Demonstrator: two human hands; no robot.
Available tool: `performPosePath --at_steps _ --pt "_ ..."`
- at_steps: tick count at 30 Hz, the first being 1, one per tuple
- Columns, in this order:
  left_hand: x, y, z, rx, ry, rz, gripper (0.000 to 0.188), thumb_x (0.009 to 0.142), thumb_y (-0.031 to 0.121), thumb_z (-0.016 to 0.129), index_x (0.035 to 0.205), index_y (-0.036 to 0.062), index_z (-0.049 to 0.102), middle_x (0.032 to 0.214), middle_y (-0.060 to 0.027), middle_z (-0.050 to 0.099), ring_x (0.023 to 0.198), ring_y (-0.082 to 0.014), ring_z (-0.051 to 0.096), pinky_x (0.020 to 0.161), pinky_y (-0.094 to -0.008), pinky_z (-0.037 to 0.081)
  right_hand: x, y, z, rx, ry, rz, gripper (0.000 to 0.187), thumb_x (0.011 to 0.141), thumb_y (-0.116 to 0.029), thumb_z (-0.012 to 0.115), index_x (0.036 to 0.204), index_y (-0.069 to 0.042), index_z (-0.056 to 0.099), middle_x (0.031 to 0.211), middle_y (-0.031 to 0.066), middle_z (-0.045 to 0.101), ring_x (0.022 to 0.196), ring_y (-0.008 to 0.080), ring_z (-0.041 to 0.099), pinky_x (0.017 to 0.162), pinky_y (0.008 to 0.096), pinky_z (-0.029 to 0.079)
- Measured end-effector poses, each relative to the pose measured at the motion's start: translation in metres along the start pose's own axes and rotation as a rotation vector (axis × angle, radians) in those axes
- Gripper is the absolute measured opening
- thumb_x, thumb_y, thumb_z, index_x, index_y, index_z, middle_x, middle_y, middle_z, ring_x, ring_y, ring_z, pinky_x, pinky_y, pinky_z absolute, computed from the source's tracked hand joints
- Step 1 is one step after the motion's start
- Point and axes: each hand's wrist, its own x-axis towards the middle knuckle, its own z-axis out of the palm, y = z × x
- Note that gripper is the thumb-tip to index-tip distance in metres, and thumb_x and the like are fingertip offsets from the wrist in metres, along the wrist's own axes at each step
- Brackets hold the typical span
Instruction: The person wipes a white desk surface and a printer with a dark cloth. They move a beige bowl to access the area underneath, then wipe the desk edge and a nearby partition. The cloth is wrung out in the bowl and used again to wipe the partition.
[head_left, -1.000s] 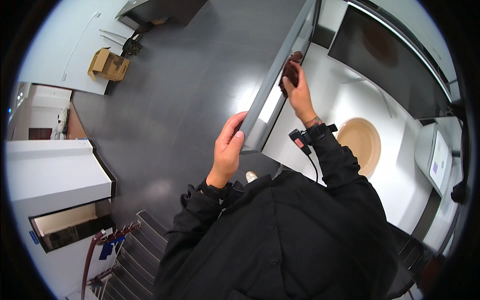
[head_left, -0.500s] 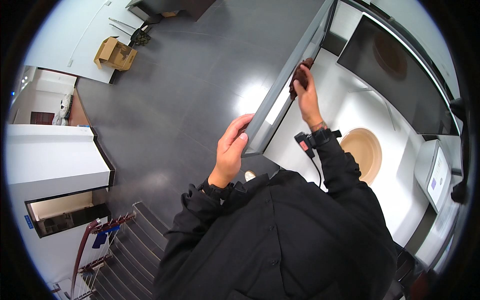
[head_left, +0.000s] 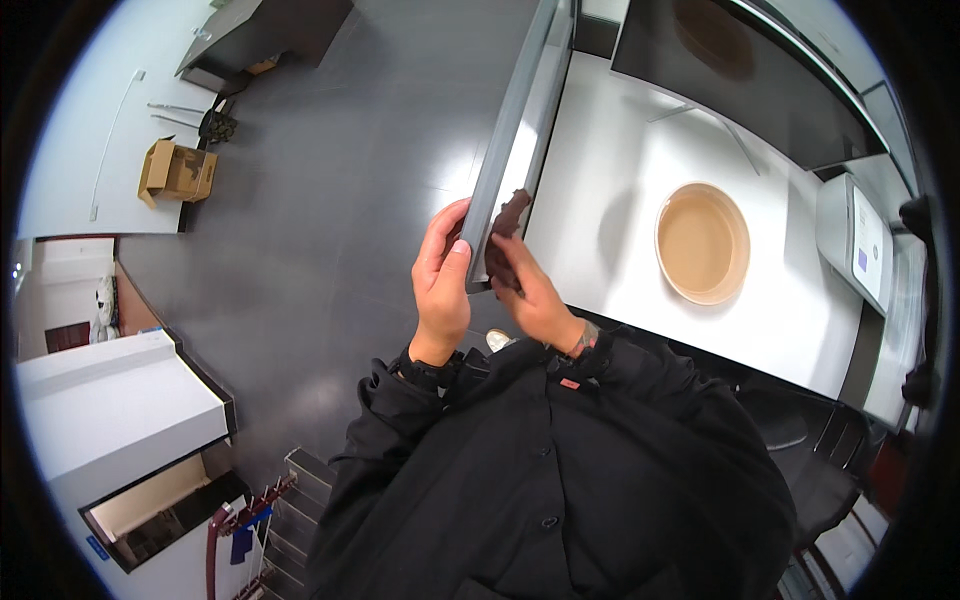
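A dark brown cloth [head_left: 512, 222] is bunched in my right hand [head_left: 538, 302]. It is pressed to the desk side of a grey-framed partition panel [head_left: 510, 125], close to the panel's near end. My left hand [head_left: 440, 290] rests against the opposite, outer side of the same panel, its fingers curved and parted from the thumb. Part of those fingers is hidden by the frame. To the right of my right hand, a round beige basin [head_left: 703, 245] holding water stands on the white desk [head_left: 590, 170].
A dark monitor [head_left: 740, 85] stands along the desk's far side, and a white printer-like machine [head_left: 848, 235] at its right. On the dark floor [head_left: 330, 180] to the left lies an open cardboard box [head_left: 180, 172]. Stairs with a dark red handrail [head_left: 214, 540] are at lower left.
My right hand has moved the cloth nearer along the panel, toward my left hand. The view has shifted, bringing more of the desk and the whole basin into sight.
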Motion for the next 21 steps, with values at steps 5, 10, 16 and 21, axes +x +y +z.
performPosePath --at_steps 5,10,16,21 --pt "-0.002 0.000 0.001 -0.021 0.004 -0.028 0.041 0.086 0.009 0.040 0.124 -0.0063 0.045 0.121 -0.0133 0.050 0.112 -0.0192 0.046 0.098 -0.0314 0.033 -0.021 -0.017 0.003 -0.245 -0.048 -0.050 0.062 0.078 0.004 0.055 0.135 -0.004 0.032 0.133 0.0221 0.035 0.121 0.0395 0.038 0.098 0.0357 0.035" --pt "-0.001 -0.002 0.000 -0.016 0.012 -0.016 0.041 0.086 0.008 0.040 0.124 -0.0061 0.044 0.122 -0.0133 0.050 0.113 -0.0196 0.046 0.099 -0.0318 0.033 -0.016 -0.006 0.001 -0.132 -0.056 -0.044 0.067 0.077 0.007 0.052 0.137 -0.004 0.026 0.132 0.0203 0.034 0.120 0.0369 0.039 0.098 0.0344 0.034" --pt "-0.001 -0.002 -0.002 0.031 0.017 -0.002 0.041 0.085 0.008 0.040 0.123 -0.0065 0.045 0.123 -0.0130 0.050 0.114 -0.0192 0.046 0.100 -0.0308 0.032 0.005 0.030 -0.003 0.090 0.071 0.036 0.065 0.078 0.009 0.046 0.137 -0.003 0.023 0.137 0.0176 0.029 0.124 0.0285 0.035 0.102 0.0334 0.028" --pt "-0.002 0.000 -0.001 0.060 0.048 -0.005 0.041 0.085 0.009 0.042 0.123 -0.0073 0.045 0.123 -0.0132 0.050 0.115 -0.0193 0.046 0.100 -0.0301 0.032 0.048 0.063 -0.036 -0.128 0.160 0.104 0.059 0.086 -0.003 0.047 0.139 -0.002 0.022 0.136 0.0153 0.035 0.127 0.0242 0.034 0.104 0.0318 0.027"
